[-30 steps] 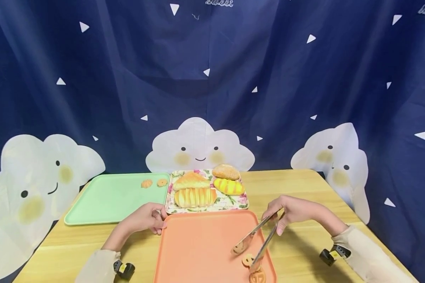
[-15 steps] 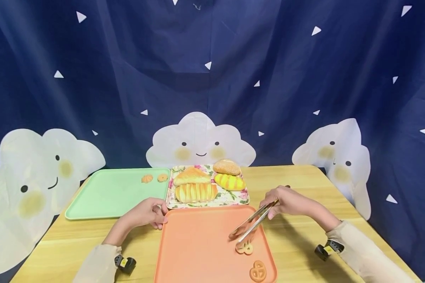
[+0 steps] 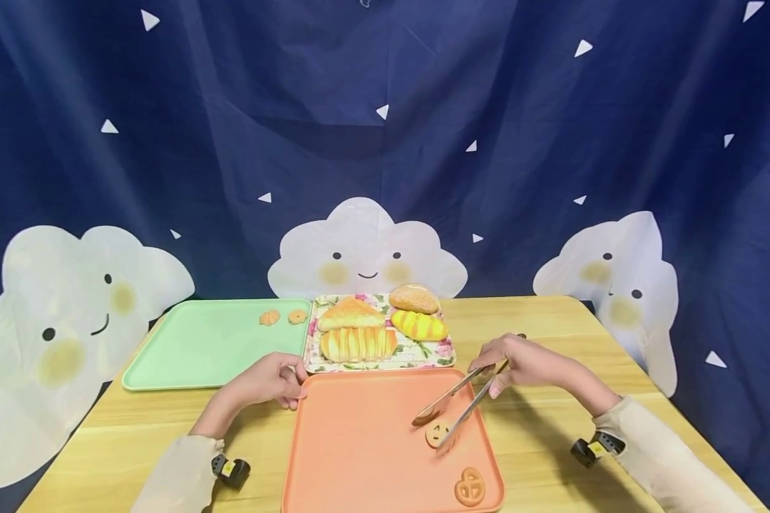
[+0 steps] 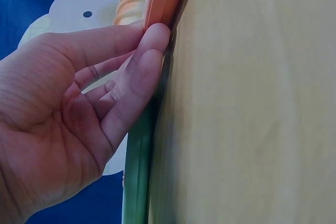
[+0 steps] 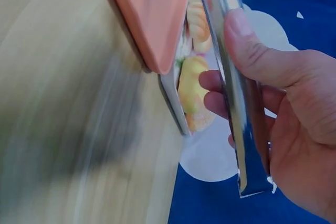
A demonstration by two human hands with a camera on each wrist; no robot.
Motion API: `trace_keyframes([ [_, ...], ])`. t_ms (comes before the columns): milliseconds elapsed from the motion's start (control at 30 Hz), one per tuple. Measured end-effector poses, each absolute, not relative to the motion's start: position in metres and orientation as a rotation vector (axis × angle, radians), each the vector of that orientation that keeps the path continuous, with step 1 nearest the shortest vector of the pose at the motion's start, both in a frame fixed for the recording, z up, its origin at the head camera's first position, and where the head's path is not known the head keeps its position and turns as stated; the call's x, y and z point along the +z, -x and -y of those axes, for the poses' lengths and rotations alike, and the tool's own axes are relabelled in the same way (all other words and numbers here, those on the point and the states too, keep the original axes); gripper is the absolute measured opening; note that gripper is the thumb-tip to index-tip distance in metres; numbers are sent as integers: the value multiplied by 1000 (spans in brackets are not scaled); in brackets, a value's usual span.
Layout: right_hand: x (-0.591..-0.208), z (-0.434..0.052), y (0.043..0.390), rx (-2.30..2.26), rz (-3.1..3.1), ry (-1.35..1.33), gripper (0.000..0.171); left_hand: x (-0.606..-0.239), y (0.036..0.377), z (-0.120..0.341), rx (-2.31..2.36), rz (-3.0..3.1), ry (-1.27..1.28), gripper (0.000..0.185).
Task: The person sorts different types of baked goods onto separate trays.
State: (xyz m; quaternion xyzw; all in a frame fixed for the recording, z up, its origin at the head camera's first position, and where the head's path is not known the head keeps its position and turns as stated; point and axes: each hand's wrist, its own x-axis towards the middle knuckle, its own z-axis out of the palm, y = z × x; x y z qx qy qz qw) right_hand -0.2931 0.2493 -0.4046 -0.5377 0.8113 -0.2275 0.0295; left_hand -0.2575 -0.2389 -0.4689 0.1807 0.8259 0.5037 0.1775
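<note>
My left hand (image 3: 269,381) pinches the orange tray (image 3: 359,449) at its far left corner; the left wrist view shows thumb and fingers at the rim. In my right hand (image 3: 520,362) is a pair of metal tongs (image 5: 244,124), held between thumb and fingers above the tray's right edge. The tongs' ends are spread, one beside and one right at the edge of a round cookie (image 3: 433,434) with small holes. Nearer the tray's front right corner lies a pretzel-shaped cookie (image 3: 470,484).
Behind the orange tray, a floral tray (image 3: 428,362) bears several breads, among them a yellow striped one (image 3: 420,326). At left, a green tray (image 3: 199,349) has two small cookies (image 3: 269,318). All stand on a wooden table (image 3: 565,456) before a blue curtain (image 3: 385,164).
The round cookie has moved away from the pretzel-shaped cookie, toward the tray's middle and back. The tongs moved with it, closed up, then spread again. My left hand stays at the corner.
</note>
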Motion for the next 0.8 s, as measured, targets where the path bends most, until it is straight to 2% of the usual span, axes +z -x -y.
trace_keyframes([
  [367, -406, -246, 290, -734, -2613, 1623, 31, -467, 258, 239, 1391, -2377, -489, 13],
  [800, -410, -240, 291, -688, -2684, 1714, 32, -467, 255, 237, 1405, -2360, -491, 12],
])
